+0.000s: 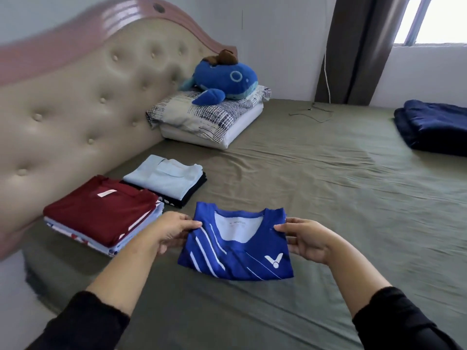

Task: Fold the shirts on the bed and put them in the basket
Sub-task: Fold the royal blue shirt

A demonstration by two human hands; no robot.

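A folded blue sports shirt [242,251] with white stripes and a white logo is held just above the olive bed sheet [353,198]. My left hand [174,228] pinches its left edge, thumb on top. At the opposite edge my right hand [305,238] pinches it the same way. To the left lies a stack of folded shirts topped by a dark red one [101,210]. Behind that is a second stack with a light blue shirt [164,179] over a black one. No basket is in view.
A padded headboard [75,109] runs along the left. Pillows [207,120] with a blue plush whale [225,82] sit at the head of the bed. A folded navy blanket [434,127] lies far right; a thin cable [313,114] rests near the curtain.
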